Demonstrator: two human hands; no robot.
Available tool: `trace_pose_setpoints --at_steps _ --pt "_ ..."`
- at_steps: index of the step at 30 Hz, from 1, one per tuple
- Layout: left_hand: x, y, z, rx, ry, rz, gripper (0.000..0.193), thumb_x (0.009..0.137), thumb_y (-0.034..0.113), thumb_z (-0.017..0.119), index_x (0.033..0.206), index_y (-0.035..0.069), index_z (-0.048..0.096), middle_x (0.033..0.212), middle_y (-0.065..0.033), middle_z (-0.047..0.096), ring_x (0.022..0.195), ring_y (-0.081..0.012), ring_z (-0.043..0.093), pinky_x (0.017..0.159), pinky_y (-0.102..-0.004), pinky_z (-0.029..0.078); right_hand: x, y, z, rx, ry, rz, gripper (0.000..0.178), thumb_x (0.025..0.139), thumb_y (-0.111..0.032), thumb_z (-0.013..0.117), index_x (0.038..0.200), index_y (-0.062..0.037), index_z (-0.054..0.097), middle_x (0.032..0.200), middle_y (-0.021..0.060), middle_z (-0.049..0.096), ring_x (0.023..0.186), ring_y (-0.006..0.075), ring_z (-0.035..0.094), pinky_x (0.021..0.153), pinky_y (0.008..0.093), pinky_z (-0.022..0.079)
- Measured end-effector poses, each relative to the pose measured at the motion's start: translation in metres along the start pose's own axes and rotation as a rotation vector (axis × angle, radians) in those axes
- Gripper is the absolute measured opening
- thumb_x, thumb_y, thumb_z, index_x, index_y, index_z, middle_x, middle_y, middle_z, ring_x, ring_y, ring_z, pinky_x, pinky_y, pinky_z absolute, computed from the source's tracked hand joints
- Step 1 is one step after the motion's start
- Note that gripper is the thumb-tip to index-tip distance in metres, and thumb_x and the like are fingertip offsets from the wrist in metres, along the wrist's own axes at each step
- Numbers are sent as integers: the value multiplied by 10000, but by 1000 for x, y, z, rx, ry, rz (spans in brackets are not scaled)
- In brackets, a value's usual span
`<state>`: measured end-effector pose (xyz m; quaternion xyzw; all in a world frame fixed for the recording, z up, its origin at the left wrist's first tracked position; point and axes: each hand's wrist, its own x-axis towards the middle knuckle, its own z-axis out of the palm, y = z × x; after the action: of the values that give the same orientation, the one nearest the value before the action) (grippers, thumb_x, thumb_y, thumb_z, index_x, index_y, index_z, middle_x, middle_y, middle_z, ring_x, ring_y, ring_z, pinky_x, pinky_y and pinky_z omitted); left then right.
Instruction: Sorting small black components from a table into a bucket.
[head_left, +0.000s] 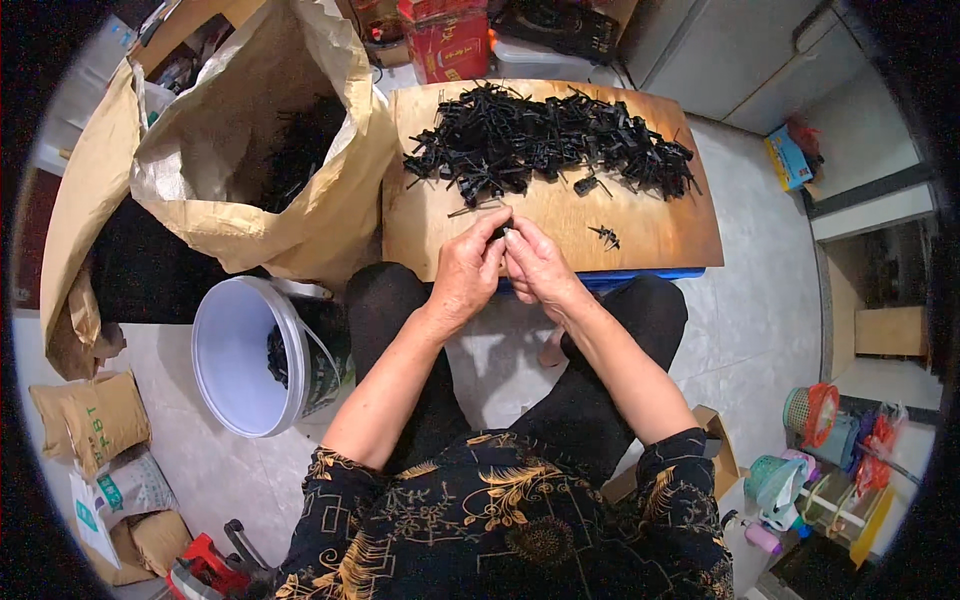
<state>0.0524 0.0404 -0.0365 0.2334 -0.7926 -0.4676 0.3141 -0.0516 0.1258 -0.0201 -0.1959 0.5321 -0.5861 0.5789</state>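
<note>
Lettering (97, 430) on brown sack (122, 405), red box (440, 42)

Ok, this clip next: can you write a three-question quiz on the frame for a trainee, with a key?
1. True or false: the left hand is reaching into the paper sack.

2. Which container is beside the person's left leg?
A) a glass jar
B) a white bucket
C) a green crate

3. Fill in the blank: the pile of black parts lies on a wooden ____.

Key:
1. False; it meets the right hand at a small black part.
2. B
3. board
</note>
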Motion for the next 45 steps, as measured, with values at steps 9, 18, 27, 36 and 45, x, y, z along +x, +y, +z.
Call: trace_pose_setpoints --at_steps 9,18,27,36,45 --pt "9 4 -4 -832 17 -618 248 892 74 472 1139 87 458 806 -48 549 708 -146 596 620 -239 508 59 -34 -95 -1375 46 -449 339 817 -239 570 1119 -109 488 734 75 573 678 180 566 567 321 448" --pt "4 -16 -10 -990 4 -765 170 902 258 517 866 114 435 719 -38 499 623 -151 522 522 -246 439 92 -28 -137 -1900 380 -226 202 788 -158 524 970 -77 491 847 165 623 833 327 607 684 423 481" --pt "-2 -9 4 -627 -35 -563 292 831 35 407 1124 36 403 777 -67 499 575 -121 492 496 -244 425 52 -54 -79 -786 133 -232 200 826 -212 593 860 -31 516 679 13 564 502 85 482 427 242 368" --pt "-12 7 1 -251 -263 -214 743 734 87 654 1354 63 246 959 -99 521 726 -126 516 669 -266 451 2 -23 -36 -330 -169 44 196 889 -288 541 877 -92 550 605 -64 483 432 8 364 366 163 241" --pt "-11 14 3 -434 -316 -235 524 767 82 661 1216 38 397 813 -44 569 699 -106 526 626 -258 462 -5 -25 -40 -450 -271 -70 214 891 -290 534 938 -85 571 633 -75 474 499 5 373 426 159 258"
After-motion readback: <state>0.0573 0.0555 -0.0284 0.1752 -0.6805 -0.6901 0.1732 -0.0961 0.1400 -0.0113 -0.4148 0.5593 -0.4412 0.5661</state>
